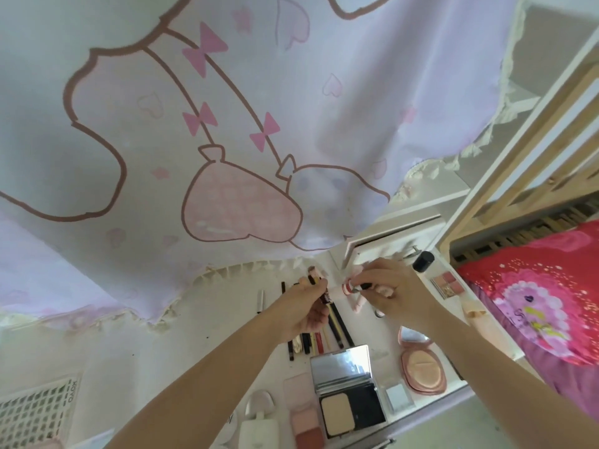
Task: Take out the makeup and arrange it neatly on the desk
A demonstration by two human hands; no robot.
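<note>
Head view shows the left hand closed around a slim dark pencil-like stick, pinched near its upper end so the rest hangs down past the palm. Just to that grip's right, the right hand is closed too, fingertips pinching a small dark-tipped piece that meets a short pink tube; whether that is a cap coming off or going on, I cannot tell. The two hands are nearly touching, both raised over the white desk.

Directly below the left grip lies a row of pencils and liners, side by side and roughly parallel. Nearer the person from there sit an open compact with a mirror, a round pink puff case and a pink blush pan. Beyond the right grip stand a black-capped bottle and a small eyeshadow quad, close to an open white drawer.

My judgement of the risks: both grips are light fingertip pinches on small smooth things, so a slip could drop either piece onto the row below and scatter it. With the hands so close, a twist of one could knock the other's item. The bottle stands near the desk's right edge, where a sweeping wrist might tip it
</note>
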